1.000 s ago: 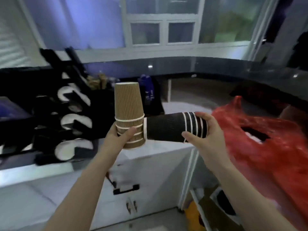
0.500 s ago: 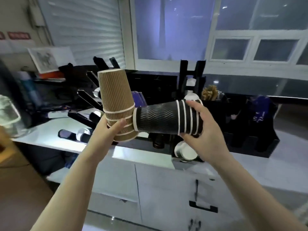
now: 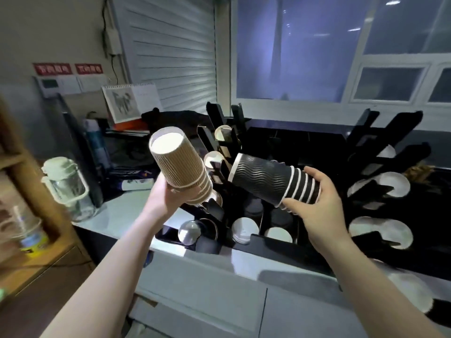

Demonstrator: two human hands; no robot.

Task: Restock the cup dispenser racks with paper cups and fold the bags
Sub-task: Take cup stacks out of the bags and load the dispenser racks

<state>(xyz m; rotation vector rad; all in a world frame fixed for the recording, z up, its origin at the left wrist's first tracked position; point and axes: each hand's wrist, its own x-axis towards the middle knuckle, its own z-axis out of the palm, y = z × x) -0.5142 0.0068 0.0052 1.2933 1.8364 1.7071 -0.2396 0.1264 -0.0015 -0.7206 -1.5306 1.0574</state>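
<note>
My left hand [image 3: 168, 198] grips a stack of brown ribbed paper cups [image 3: 179, 167], bases tilted up and to the left. My right hand [image 3: 314, 206] holds a stack of black wavy paper cups [image 3: 268, 181] lying almost sideways, rims under my fingers, base toward the brown stack. Both stacks hover over a black cup dispenser rack [image 3: 219, 142] on the white counter, whose slanted slots show cup bases. A second black rack [image 3: 390, 152] stands at the right, with white cup bases showing in its slots.
A glass jar with a white lid [image 3: 66, 186] stands on the counter's left end, beside a wooden shelf [image 3: 29, 186]. White cabinet drawers [image 3: 219, 301] run below the counter edge. A calendar and clutter sit behind, under a shutter and windows.
The view has swung left from the red bag to the racks and come closer. Both cup stacks have tilted and now hang right above the left rack.
</note>
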